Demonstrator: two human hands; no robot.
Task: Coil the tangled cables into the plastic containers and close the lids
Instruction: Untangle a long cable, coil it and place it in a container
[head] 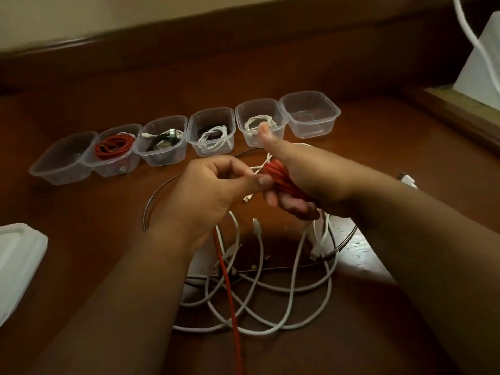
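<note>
My right hand (pixel 305 177) holds a coil of red cable (pixel 278 178) wound round its fingers, thumb pointing up. My left hand (pixel 213 185) pinches the same red cable beside the coil; its loose tail (pixel 230 288) runs down toward me. Below the hands lies a tangle of white cables (pixel 270 293) and a thin metallic cable (pixel 151 201). Several clear plastic containers stand in a row behind, all without lids: the leftmost (pixel 62 161) and the rightmost (pixel 311 115) are empty, one holds a red cable (pixel 115 147), the others white and dark cables (pixel 162 140).
A stack of translucent lids (pixel 19 258) sits at the left edge of the brown wooden table (pixel 378 136). A white box (pixel 481 63) and a hanging white cord (pixel 468 31) are at the upper right. A raised wooden ledge borders the right side.
</note>
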